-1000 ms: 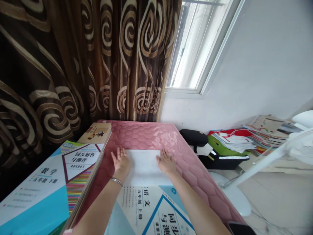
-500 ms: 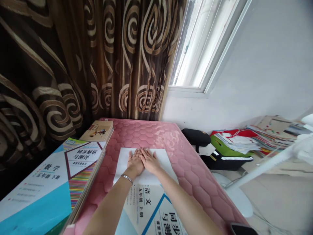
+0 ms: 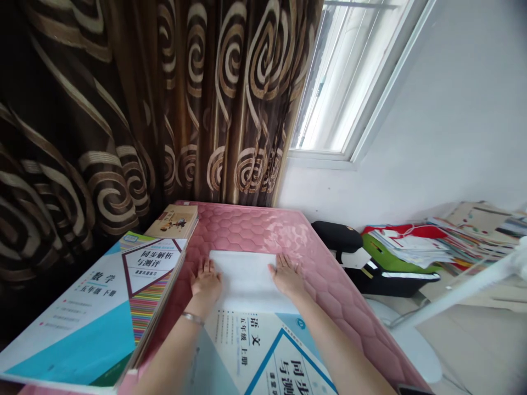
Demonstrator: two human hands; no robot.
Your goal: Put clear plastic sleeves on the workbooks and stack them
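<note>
A blank white sheet of paper [image 3: 247, 280] lies flat at the far end of a blue and white workbook [image 3: 263, 351], whose cover faces up. My left hand [image 3: 206, 281] rests flat at the sheet's left edge, fingers spread and pointing away from me. On the opposite edge lies my right hand [image 3: 288, 277], palm down, fingers stretched with the thumb towards the sheet. Neither hand grips anything. A silver bangle [image 3: 192, 318] circles my left wrist.
Workbooks [image 3: 94, 307] are stacked at the left, with a tan booklet [image 3: 175, 220] behind them. The pink quilted tabletop [image 3: 234, 219] meets a patterned curtain [image 3: 214, 109]. Right of it stand a white lamp [image 3: 453, 304], a black box [image 3: 403, 282] and piled papers [image 3: 411, 247].
My hands have moved apart from the middle of the sheet, left hand to its left edge and right hand to its right edge. The view has shifted slightly.
</note>
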